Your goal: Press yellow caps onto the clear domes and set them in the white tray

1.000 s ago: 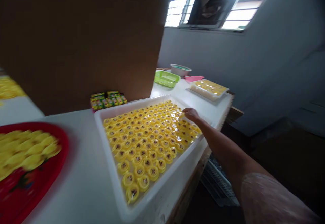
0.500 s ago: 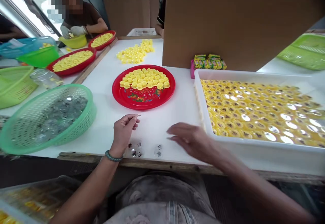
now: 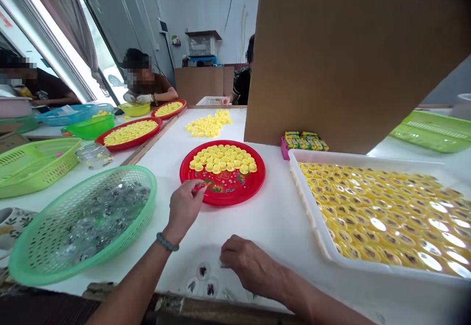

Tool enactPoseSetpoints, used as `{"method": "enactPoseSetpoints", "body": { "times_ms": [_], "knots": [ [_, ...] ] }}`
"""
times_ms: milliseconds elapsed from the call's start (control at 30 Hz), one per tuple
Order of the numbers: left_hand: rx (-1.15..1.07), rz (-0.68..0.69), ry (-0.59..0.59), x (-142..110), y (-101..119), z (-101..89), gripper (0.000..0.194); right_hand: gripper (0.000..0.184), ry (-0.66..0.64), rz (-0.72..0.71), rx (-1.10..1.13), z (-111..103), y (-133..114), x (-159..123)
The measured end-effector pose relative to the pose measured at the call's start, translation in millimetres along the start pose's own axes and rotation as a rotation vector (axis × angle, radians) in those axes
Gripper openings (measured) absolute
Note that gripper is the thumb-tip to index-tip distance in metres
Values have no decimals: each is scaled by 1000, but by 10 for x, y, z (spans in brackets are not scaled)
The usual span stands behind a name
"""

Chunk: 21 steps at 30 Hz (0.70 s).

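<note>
My left hand (image 3: 186, 206) reaches over the near left rim of a round red tray (image 3: 230, 198), thumb and fingers pinched together. Whatever is between them is too small to make out. Small yellow cups (image 3: 222, 158) are grouped on the far half of that tray. Close to the table's front edge, my right hand (image 3: 246, 265) is closed, its fingers curled downward; what they hold, if anything, is hidden. Left of it lie several small clear round pieces (image 3: 203, 270) with dark prints.
A green basket (image 3: 145, 222) of clear pieces stands left. At right, a white bin (image 3: 312, 227) holds rows of yellow discs. Beyond are loose yellow cups (image 3: 206, 126), small yellow-green packets (image 3: 305, 142), a cardboard panel (image 3: 324, 65), and people working.
My left hand has moved forward to the red tray's rim. My right hand has come left and down beside the clear pieces, its fingers now curled. The view has tilted up.
</note>
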<state>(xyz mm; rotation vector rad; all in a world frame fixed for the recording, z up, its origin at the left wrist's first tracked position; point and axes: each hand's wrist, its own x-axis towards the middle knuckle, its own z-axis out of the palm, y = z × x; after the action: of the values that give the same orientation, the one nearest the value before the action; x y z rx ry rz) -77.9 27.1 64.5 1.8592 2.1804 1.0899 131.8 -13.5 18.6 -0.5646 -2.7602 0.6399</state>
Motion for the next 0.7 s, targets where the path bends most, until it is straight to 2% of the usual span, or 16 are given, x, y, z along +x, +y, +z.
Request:
{"method": "enactPoseSetpoints", "body": {
  "times_ms": [67,167,233,333,500,600,700],
  "knots": [
    [185,64,-39,349,-53,73,24,21,55,136,82,-17,62,-41],
    [396,149,-167,803,-144,254,31,23,101,340,219,-104,168,-126],
    [437,211,-243,1028,-186,396,32,21,95,420,263,-175,241,-189],
    [456,288,-353,1245,-223,593,28,20,98,461,268,-241,320,-268],
    [503,304,-426,1332,-285,750,20,18,54,449,243,-250,337,-314],
    [517,299,-416,1251,-304,705,19,1,4,436,191,-238,333,-306],
    [514,319,-398,1132,-297,624,19,4,23,429,125,-205,354,-305]
  ]
}}
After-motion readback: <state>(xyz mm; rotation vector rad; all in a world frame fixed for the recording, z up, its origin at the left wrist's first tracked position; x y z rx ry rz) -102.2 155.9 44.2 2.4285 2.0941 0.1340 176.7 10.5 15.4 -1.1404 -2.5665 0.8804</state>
